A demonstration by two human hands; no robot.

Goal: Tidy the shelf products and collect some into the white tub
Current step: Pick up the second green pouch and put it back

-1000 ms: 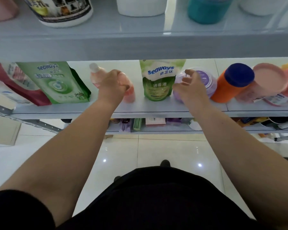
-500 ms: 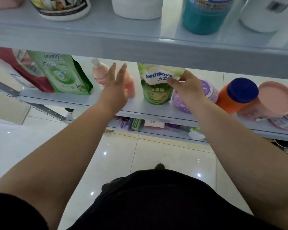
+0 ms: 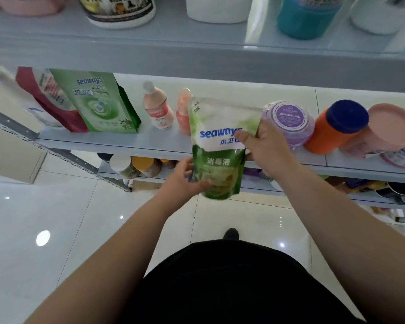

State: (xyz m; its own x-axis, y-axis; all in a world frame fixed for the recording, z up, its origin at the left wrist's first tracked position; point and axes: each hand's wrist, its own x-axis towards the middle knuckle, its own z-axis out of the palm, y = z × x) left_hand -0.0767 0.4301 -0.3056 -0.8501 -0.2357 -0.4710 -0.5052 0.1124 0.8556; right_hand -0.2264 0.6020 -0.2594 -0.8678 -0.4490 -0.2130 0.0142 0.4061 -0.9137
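Pouch point(image 3: 216, 148), a green and white refill bag, held upright in the air just in front of the shelf point(image 3: 150, 141), clear of its edge. Right hand point(image 3: 264, 149) pinches the upper right side, thumb across the printed front. Left hand point(image 3: 184, 181) cups the lower left corner, fingers curled under the base. Likely soft-walled and liquid-filled: weight sags low, and the glossy film may slip or fold if taken by the top alone. Best hold, by my judgement: one hand under the bulging base, the other steadying the flat upper part. No sight of the white tub.
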